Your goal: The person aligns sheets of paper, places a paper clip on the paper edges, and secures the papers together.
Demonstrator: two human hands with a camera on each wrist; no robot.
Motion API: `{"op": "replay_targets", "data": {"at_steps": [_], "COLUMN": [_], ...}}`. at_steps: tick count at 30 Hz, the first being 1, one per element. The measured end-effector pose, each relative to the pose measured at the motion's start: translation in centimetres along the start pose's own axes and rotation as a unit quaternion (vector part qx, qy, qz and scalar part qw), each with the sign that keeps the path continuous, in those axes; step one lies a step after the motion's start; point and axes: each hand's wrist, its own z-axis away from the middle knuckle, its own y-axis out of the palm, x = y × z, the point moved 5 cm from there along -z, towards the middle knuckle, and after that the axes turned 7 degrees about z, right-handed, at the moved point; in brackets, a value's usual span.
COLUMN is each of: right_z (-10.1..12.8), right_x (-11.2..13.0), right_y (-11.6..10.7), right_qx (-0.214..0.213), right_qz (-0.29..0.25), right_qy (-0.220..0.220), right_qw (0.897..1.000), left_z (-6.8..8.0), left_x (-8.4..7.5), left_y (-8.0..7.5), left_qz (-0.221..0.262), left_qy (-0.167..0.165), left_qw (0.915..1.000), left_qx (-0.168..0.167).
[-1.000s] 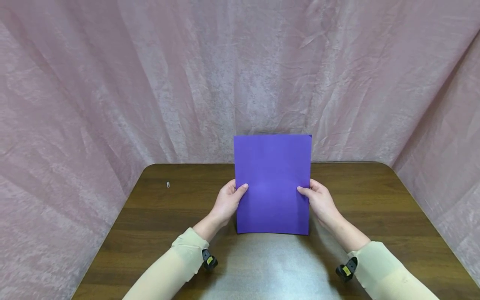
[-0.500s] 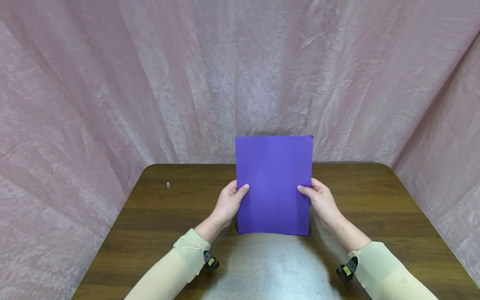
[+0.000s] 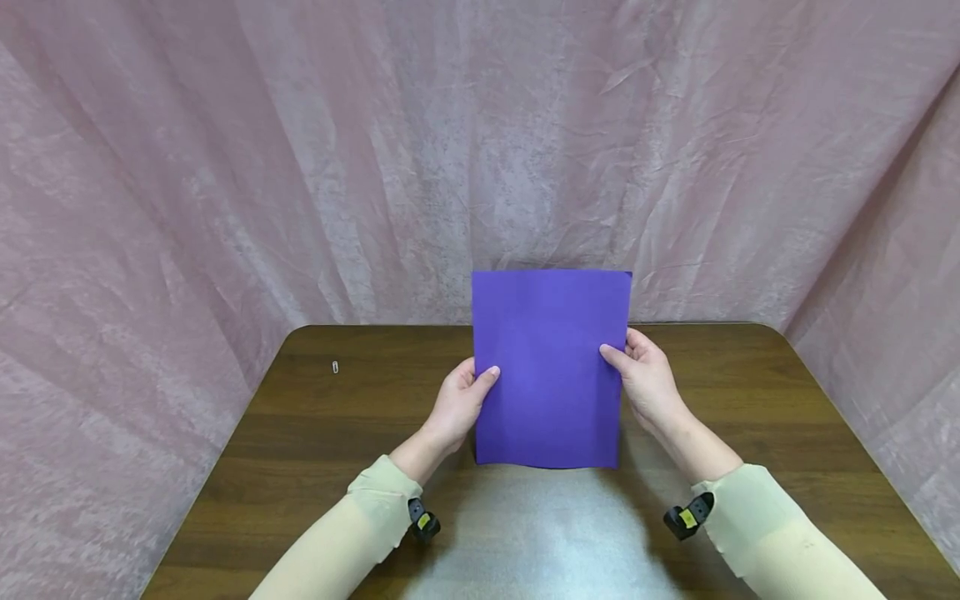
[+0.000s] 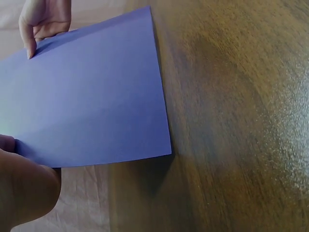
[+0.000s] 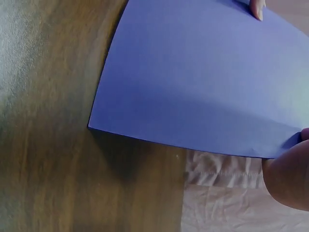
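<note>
Flat purple paper sheet held upright above the brown wooden tabletop.
It was pinched at its side edges by the left hand and right hand; likely light, easily bent.

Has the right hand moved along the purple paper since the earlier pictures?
Yes. The right hand slid up the purple paper edge, toward the far edge of the table; the left hand stayed.

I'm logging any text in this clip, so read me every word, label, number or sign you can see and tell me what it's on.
No readable text anywhere.
Purple sheet, held by left hand and right hand: blank on the side shown.
Yellow tags on the wrist cameras: too small to read.
Small object on the table: too small to tell if marked.
Pink cloth backdrop: no print.
</note>
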Motion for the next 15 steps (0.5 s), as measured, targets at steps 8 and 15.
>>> {"op": "replay_targets", "data": {"at_steps": [8,15], "right_z": [0.17,0.46], "right_x": [-0.48,-0.51], "right_y": [0.04,0.08], "right_qx": [-0.008,-0.008], "right_qz": [-0.005,-0.005], "right_qy": [0.001,0.002], "right_qw": [1.000,1.000], "left_z": [-0.42,-0.16], "left_x": [0.03,0.12], "left_y": [-0.02,-0.13], "left_qz": [0.027,-0.003], "left_qy": [-0.036,-0.058], "left_qw": [0.9989,0.9983], "left_qx": [0.015,0.007]}}
